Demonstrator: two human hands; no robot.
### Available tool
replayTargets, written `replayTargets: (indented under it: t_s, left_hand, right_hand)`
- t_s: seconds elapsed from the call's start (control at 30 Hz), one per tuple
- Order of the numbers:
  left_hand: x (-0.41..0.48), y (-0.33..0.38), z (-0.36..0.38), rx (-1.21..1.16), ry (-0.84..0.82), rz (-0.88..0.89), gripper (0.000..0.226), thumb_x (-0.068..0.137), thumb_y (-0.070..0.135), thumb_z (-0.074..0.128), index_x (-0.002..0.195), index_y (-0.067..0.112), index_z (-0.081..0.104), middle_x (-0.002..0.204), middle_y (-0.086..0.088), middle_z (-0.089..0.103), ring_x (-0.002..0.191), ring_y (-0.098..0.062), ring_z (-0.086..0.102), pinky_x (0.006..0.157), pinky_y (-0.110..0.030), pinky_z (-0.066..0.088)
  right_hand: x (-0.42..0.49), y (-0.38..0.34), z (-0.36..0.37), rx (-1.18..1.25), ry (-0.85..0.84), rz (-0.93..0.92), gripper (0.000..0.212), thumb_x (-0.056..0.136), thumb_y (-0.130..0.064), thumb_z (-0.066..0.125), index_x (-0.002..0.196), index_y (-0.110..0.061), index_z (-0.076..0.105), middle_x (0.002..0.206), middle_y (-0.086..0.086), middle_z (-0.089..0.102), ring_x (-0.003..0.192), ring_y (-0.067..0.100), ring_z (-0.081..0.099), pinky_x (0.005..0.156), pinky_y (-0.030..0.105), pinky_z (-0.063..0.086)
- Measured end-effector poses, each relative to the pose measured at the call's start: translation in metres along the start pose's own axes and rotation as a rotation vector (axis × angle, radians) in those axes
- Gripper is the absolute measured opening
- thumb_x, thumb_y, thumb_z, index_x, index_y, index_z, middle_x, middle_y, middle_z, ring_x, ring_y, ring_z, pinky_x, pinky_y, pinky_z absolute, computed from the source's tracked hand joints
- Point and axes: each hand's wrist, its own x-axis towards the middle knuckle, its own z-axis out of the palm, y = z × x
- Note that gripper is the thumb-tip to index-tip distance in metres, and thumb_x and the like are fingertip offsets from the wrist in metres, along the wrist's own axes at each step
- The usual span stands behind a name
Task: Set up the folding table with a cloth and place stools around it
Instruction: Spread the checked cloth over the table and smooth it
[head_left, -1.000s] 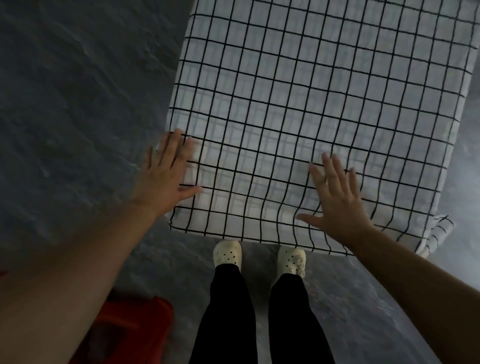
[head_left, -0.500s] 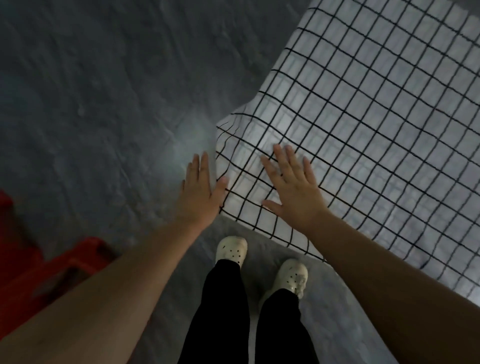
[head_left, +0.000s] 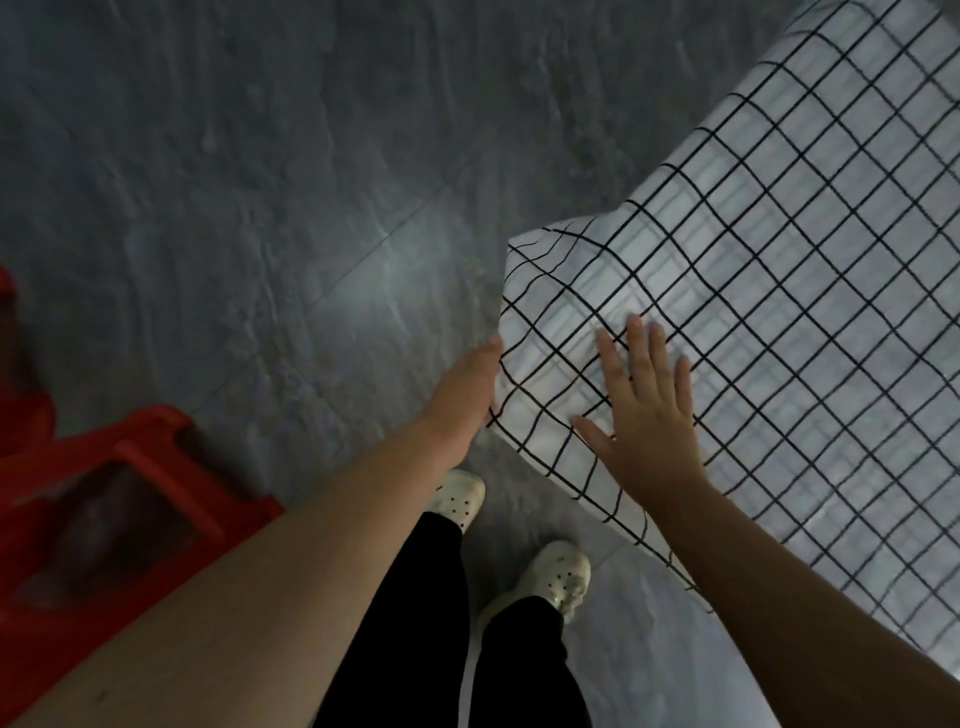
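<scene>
right hand (head_left: 644, 415) flat, fingers (head_left: 641, 345) spread

Dim grey stone-look tiled floor (head_left: 260, 208)

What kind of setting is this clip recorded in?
Probably an indoor room in a home or small eatery, dimly lit: grey stone-look floor tiles, a checked cloth spread over a table, and red plastic stools beside it.

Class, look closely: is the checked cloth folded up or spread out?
Spread out: the checked cloth lies open over the table, its corner draping down, the right hand flat on it.
</scene>
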Motion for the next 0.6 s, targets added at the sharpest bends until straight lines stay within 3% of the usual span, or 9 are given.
replayTargets:
  t_s: [0.17,0.27,0.37,0.47,0.6]
  left_hand:
    - [-0.011,0.004,-0.001,0.072,-0.017,0.136,0.019,0.091,0.028,0.055,0.101,0.013,0.063,0.108,-0.014,0.066,0.098,-0.024,0.062,0.086,-0.035,0.049]
    - [-0.022,0.004,0.0,0.082,0.015,0.32,0.016,0.091,0.016,0.054,0.099,0.003,0.059,0.099,-0.023,0.063,0.079,-0.019,0.057,0.075,-0.035,0.053]
    - [-0.039,0.006,0.003,0.143,0.148,0.501,0.016,0.091,0.016,0.053,0.093,0.0,0.055,0.086,-0.026,0.058,0.066,-0.014,0.05,0.061,-0.029,0.048]
    - [-0.062,0.008,0.007,0.235,0.281,0.664,0.014,0.092,0.019,0.051,0.083,0.009,0.055,0.068,-0.01,0.052,0.058,-0.006,0.045,0.055,-0.025,0.044]
    - [-0.074,0.006,0.003,0.402,0.387,0.786,0.017,0.093,0.023,0.051,0.098,0.009,0.059,0.076,0.005,0.049,0.064,-0.002,0.047,0.061,-0.007,0.038]
  right_hand:
    - [-0.002,-0.003,-0.001,0.013,0.002,0.007,0.085,0.089,-0.055,0.045,0.151,-0.022,-0.003,0.158,0.01,-0.011,0.145,0.026,-0.014,0.116,0.052,0.0]
    - [-0.005,-0.005,-0.004,0.041,0.014,0.004,0.083,0.091,-0.058,0.041,0.151,-0.021,-0.002,0.158,0.01,-0.011,0.145,0.026,-0.013,0.116,0.051,0.0]
    - [-0.011,-0.01,-0.013,0.101,0.049,0.0,0.081,0.09,-0.061,0.036,0.151,-0.02,0.0,0.158,0.009,-0.009,0.146,0.024,-0.011,0.116,0.048,0.0]
    - [-0.023,-0.017,-0.025,0.18,0.107,-0.018,0.08,0.09,-0.059,0.036,0.151,-0.016,0.005,0.158,0.008,-0.002,0.146,0.022,-0.006,0.117,0.045,0.005]
    - [-0.035,-0.028,-0.028,0.167,0.105,-0.056,0.078,0.091,-0.057,0.034,0.151,-0.017,0.005,0.159,0.009,-0.001,0.146,0.022,-0.005,0.118,0.045,0.007]
